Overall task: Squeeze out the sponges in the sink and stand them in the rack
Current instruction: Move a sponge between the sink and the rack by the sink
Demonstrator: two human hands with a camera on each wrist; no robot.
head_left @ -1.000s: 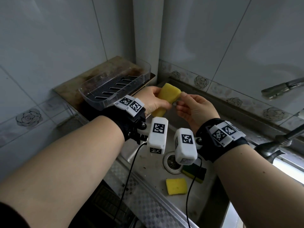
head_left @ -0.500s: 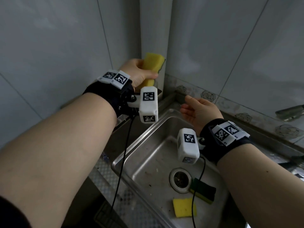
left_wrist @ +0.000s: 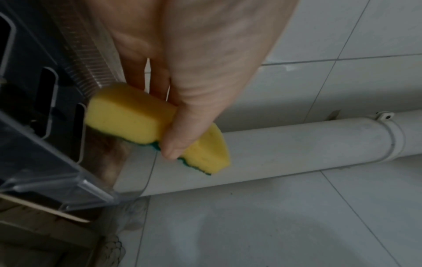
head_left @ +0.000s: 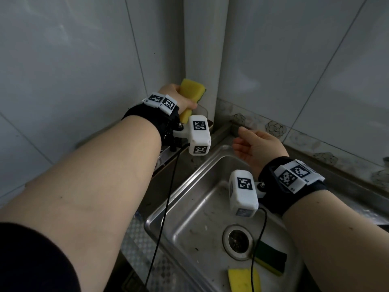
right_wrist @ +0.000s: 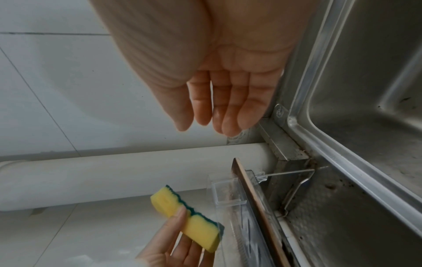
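My left hand (head_left: pixel 179 98) grips a yellow sponge with a green scouring side (head_left: pixel 192 91) by its middle, thumb (left_wrist: pixel 182 140) pressed into it, held in the air at the wall corner beside the clear plastic rack (left_wrist: pixel 45 148). The same sponge (right_wrist: pixel 185 216) shows in the right wrist view, next to the rack's end (right_wrist: pixel 228 195). My right hand (head_left: pixel 254 144) hovers over the sink's back left corner, fingers (right_wrist: pixel 228 108) straight and relaxed, holding nothing. In the steel sink (head_left: pixel 189 199) lie a yellow sponge (head_left: pixel 242 279) and a green-faced sponge (head_left: pixel 271 258) near the drain (head_left: pixel 237 241).
A white pipe (head_left: pixel 202 49) runs up the tiled corner just behind the held sponge. The rack sits on a wooden board (right_wrist: pixel 258 207) left of the sink. Cables from the wrist cameras hang over the sink basin.
My left hand carried the sponge up and left, away from the right hand, to the rack by the corner. The right hand let go and stays over the sink.
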